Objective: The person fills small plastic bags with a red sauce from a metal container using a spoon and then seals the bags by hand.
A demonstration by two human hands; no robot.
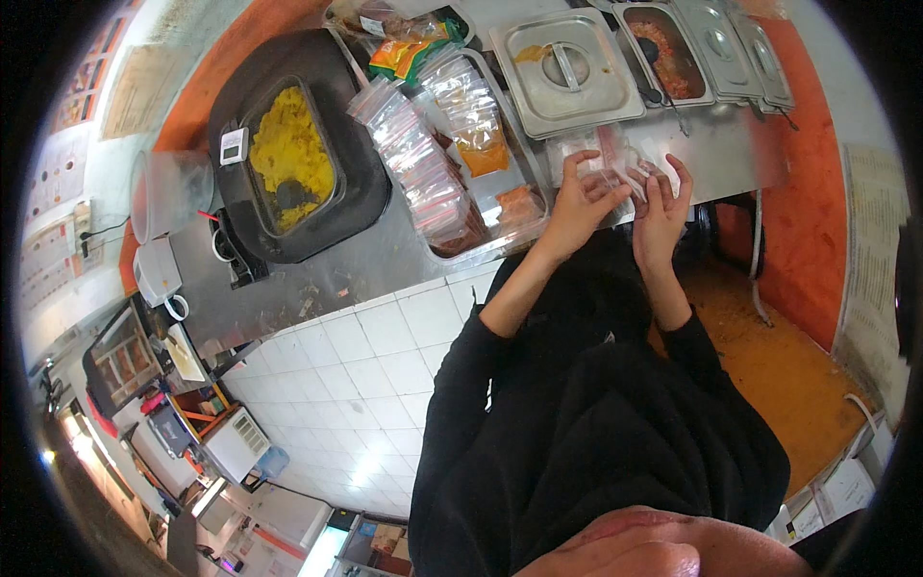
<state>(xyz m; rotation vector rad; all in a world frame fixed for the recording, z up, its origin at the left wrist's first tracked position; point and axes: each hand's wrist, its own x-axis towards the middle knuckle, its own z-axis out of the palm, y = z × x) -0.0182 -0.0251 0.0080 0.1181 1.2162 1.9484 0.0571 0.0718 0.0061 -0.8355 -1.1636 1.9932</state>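
A clear plastic zip bag [621,175] is between my two hands, above the front edge of the metal counter. My left hand [585,202] pinches its left side with thumb and fingers. On the other side, my right hand [659,200] has its fingertips on the plastic; the exact grip is partly hidden. More flat clear bags [564,156] lie just behind my left hand. To the left, a metal tray [513,186] holds a row of zip bags with dark red contents [425,169], bags with orange-yellow contents [482,153] and a bag with pale orange contents [519,207].
Behind my hands sits a lidded steel pan [530,86], beside an uncovered pan of chopped red food [667,61]. Farther left, a black-rimmed container holds yellow mash [288,144], with a small digital timer [233,146] on its rim. An orange wall [807,202] bounds the right.
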